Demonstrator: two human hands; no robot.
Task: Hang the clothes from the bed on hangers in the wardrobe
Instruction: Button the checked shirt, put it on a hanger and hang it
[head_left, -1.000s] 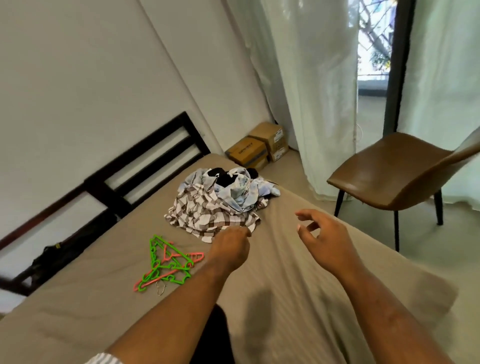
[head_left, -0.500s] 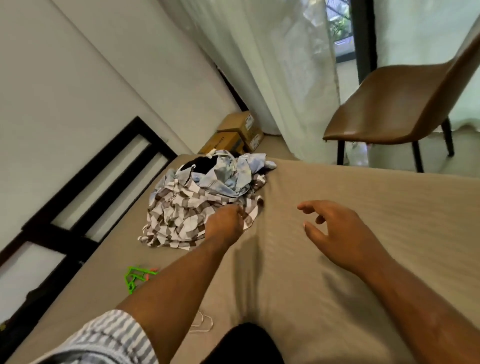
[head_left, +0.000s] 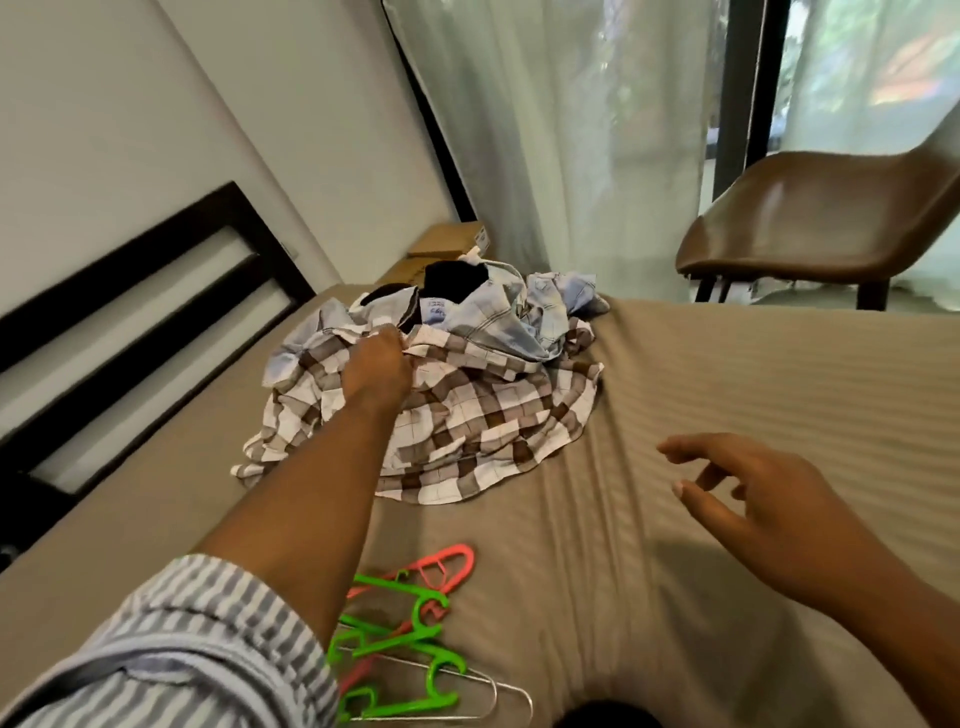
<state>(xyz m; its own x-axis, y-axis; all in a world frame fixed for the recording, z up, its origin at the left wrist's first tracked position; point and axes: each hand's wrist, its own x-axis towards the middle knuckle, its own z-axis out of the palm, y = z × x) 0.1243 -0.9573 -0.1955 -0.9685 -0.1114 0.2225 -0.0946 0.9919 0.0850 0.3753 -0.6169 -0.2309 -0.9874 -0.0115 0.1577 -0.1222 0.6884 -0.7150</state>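
Clothes lie heaped on the bed near its headboard. Left grip clutches the brown checked shirt on the pile; right grip hovers released, fingers spread, above the bed. Green and pink hangers lie nearer the person.

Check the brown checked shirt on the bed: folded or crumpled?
Crumpled. The checked shirt lies in a loose rumpled heap on the bed, partly under a blue shirt; the left hand grips it.

Brown-and-white checked shirt, pale blue shirt, green hangers, tan bed.
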